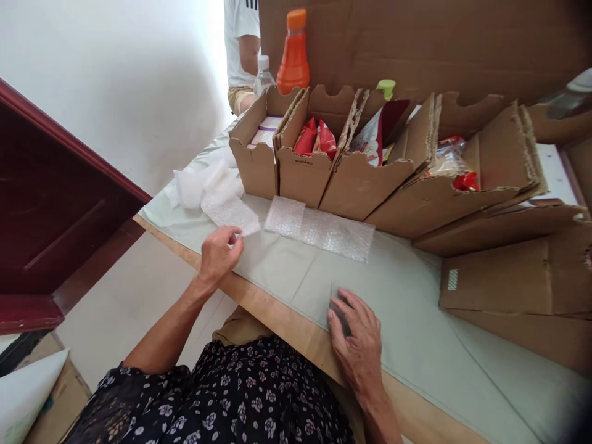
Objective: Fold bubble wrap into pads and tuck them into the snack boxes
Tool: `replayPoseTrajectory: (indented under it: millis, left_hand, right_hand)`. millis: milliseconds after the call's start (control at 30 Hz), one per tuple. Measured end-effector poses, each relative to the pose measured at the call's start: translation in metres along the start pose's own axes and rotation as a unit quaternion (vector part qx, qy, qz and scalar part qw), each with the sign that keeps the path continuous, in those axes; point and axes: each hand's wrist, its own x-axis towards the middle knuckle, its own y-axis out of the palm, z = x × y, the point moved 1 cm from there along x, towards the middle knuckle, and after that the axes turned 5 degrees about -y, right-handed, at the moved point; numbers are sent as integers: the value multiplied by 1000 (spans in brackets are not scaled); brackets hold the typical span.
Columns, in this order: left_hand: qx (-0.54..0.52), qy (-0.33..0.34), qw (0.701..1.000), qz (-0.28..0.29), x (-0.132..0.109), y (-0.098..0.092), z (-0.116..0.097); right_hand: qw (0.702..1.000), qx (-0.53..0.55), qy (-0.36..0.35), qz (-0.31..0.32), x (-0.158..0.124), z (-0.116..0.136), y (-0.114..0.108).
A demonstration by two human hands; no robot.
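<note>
At the table's left, my left hand (221,254) is closed, thumb and index finger together at the near edge of a bubble wrap piece (231,211). That piece trails back into a crumpled heap of bubble wrap (189,188). A flat bubble wrap strip (335,234), with a doubled part at its left end, lies just right of it. Near the front edge, my right hand (358,330) rests on the cloth with fingers apart and slightly bent. Under its fingers is a dark patch; I cannot tell whether it is a shadow or a thin object.
Cardboard bins (296,176) stand in a row along the back, holding red packets (317,137) and boxes. Behind them are an orange bottle (294,55) and a clear bottle (263,77). A person in a white shirt (241,43) is beyond. A carton (499,274) stands at right.
</note>
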Motion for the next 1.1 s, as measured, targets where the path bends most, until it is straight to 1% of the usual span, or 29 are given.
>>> replayPoseTrajectory:
  millis: [67, 133, 167, 200, 233, 267, 333, 400, 467, 500, 567, 633, 667, 700, 767, 867, 933, 1000, 1033, 1100]
  left_hand:
    - [-78, 31, 996, 35, -23, 4, -15]
    - [-152, 58, 982, 92, -37, 7, -25]
    - [-181, 74, 974, 114, -39, 6, -27]
    - [-197, 88, 969, 122, -37, 4, -26]
    - [-199, 95, 969, 114, -31, 1, -23]
    - [-187, 95, 974, 91, -21, -4, -17]
    - [-129, 78, 988, 20, 9, -15, 1]
    - [-55, 50, 996, -48, 48, -22, 21]
    - [6, 16, 995, -102, 88, -23, 37]
    - [25, 0, 993, -118, 107, -21, 42]
    - [35, -32, 991, -129, 138, -13, 48]
    - [23, -57, 991, -121, 159, -7, 48]
    - [14, -63, 991, -119, 165, -7, 47]
    - [4, -66, 991, -120, 169, -8, 47]
    - [-11, -64, 988, -140, 168, -18, 46]
    - [-35, -60, 982, -173, 159, -39, 50]
    - [-45, -57, 981, -180, 151, -46, 52]
    - [-47, -54, 982, -177, 144, -44, 50]
    - [-44, -48, 983, -169, 141, -38, 47]
    - [-32, -27, 989, -140, 132, -21, 38]
  right_hand:
    - [999, 38, -2, -6, 7, 8, 1]
    - [998, 55, -28, 0, 15, 14, 4]
    - [998, 55, -42, 5, 18, 16, 7]
    - [997, 51, -53, 11, 20, 18, 10]
    - [997, 45, -60, 16, 21, 18, 13]
    - [997, 38, -65, 18, 21, 17, 16]
    - [997, 23, -70, 17, 17, 13, 22]
    - [997, 6, -73, 19, 12, 10, 26]
    - [997, -5, -72, 19, 8, 7, 29]
    - [997, -9, -73, 18, 7, 6, 30]
    - [997, -12, -72, 18, 6, 5, 31]
    - [997, -11, -69, 18, 7, 5, 31]
    - [998, -9, -67, 18, 8, 5, 30]
    - [998, -6, -65, 18, 8, 5, 30]
    - [998, -2, -64, 19, 8, 5, 30]
    - [998, 1, -60, 20, 7, 4, 31]
    - [998, 1, -64, 13, 7, 4, 32]
    - [997, -2, -73, 8, 6, 3, 32]
    - [997, -4, -77, 7, 7, 3, 33]
    - [996, -8, -84, 8, 7, 2, 33]
